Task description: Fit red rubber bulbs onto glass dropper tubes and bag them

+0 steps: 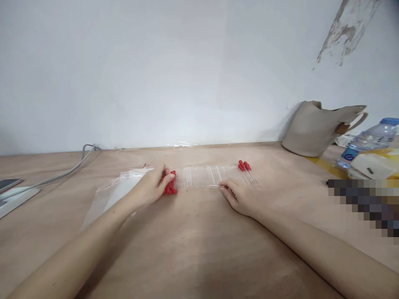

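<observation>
My left hand (154,184) is over a small heap of red rubber dropper bulbs (170,189), its thumb and fingers curled around some red. How many bulbs it grips is hidden. Between thumb and fingertips, my right hand (235,195) pinches a thin clear glass dropper tube (215,186), held nearly level and pointing left. Behind the hands lies a long row of clear dropper tubes (199,176), side by side on the wooden table. At the row's right end, several droppers with red bulbs (245,165) on their tops lie together.
Clear plastic zip bags (116,189) lie under and beside my left forearm. A grey cable (68,172) and flat objects (18,199) are at the left. On the right are a beige bag (308,128), a water bottle (370,141) and a yellow-white packet (374,164). A white wall stands behind.
</observation>
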The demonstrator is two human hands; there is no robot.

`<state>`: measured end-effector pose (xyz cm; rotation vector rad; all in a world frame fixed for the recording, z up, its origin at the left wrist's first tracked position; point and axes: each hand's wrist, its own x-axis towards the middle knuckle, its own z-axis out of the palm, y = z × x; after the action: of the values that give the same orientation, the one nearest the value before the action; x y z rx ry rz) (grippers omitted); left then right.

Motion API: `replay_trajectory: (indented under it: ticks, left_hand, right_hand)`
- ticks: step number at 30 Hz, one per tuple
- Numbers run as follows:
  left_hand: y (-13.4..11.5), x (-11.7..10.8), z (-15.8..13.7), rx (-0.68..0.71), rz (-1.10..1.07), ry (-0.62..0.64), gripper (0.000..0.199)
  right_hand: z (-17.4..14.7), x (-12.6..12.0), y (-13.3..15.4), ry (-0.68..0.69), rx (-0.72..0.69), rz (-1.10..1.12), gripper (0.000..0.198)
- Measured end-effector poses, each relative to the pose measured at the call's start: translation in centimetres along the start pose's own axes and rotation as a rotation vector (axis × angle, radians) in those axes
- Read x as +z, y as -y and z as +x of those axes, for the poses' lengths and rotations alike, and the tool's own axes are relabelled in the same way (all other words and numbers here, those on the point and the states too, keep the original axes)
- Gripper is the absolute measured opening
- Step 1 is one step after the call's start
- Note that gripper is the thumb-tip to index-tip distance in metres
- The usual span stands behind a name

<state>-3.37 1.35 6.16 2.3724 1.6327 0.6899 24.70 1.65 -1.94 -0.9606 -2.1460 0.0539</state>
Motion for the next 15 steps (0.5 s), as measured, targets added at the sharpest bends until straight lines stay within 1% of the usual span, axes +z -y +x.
replay_trajectory:
  ticks: [2, 5, 6, 8, 11, 15]
  left_hand:
    - [-1.1, 2.0, -0.6, 0.047, -0.146, -0.016, 0.018]
    - [-1.7, 5.5, -1.4, 0.086, -0.279, 0.034, 0.012]
    - [-1.7, 6.4, -1.5, 0.092, -0.287, 0.038, 0.011]
    - [-1.5, 7.8, -1.5, 0.144, -0.259, -0.007, 0.014]
    - [-1.2, 8.4, -1.1, 0.202, -0.183, -0.065, 0.015]
    - [-1.4, 8.2, -0.7, 0.248, -0.151, -0.068, 0.015]
  right_hand:
    - [-0.1, 0.3, -0.2, 0.014, -0.013, -0.007, 0.017]
    - [-0.1, 0.3, -0.3, 0.031, -0.033, -0.061, 0.017]
    - [0.0, 0.2, -0.2, 0.029, -0.036, -0.079, 0.017]
    - [0.1, 0.0, 0.1, 0.022, -0.041, -0.095, 0.017]
    - [0.3, 0.0, 0.8, -0.003, -0.023, -0.059, 0.017]
    - [0.6, 0.8, 1.5, -0.021, -0.023, -0.02, 0.016]
